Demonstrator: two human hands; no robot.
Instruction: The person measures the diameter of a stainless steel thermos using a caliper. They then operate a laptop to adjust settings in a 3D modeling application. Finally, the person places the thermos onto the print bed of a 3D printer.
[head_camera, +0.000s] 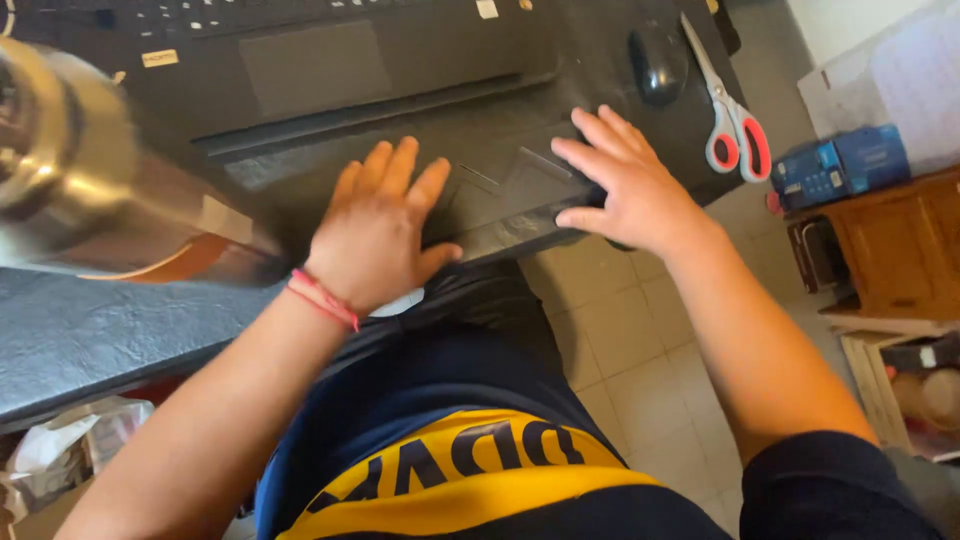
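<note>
Desk (90, 330) of dark stone-like surface runs under everything; on it lies a black laptop (300, 70), and in front of that a flat black sheet (500, 190) at the desk's near edge; a blurred shiny metal object (60, 150) stands at far left; the left hand (375, 235) rests palm down on the sheet, fingers spread and flat, gripping nothing; the right hand (625, 185) presses the sheet's right edge, fingers open, thumb at its border; red-handled scissors (735, 125) and a black mouse (657, 62) lie just beyond.
</note>
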